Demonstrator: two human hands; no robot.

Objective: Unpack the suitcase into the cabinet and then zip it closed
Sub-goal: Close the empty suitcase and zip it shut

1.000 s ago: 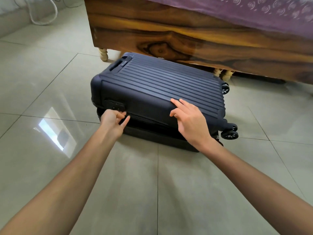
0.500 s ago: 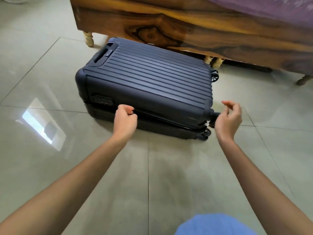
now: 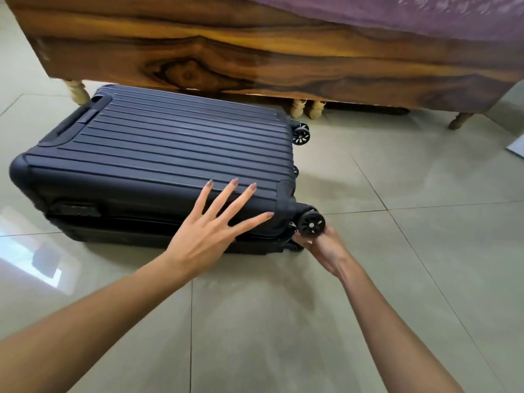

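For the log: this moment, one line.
ribbed navy hard-shell suitcase: closed, flat on tiled floor | left hand: spread flat on suitcase | right hand: at corner seam below black wheel, grip hidden

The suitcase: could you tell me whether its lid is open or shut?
Shut: the suitcase lid lies down on its lower shell, the left hand flat on it. Zip progress: cannot tell.

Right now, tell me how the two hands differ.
The left hand lies flat with fingers spread on the suitcase side; the right hand curls at its corner below the near wheel. The left hand shows fully; the right hand's fingers are partly hidden. Both are at the suitcase's near side.
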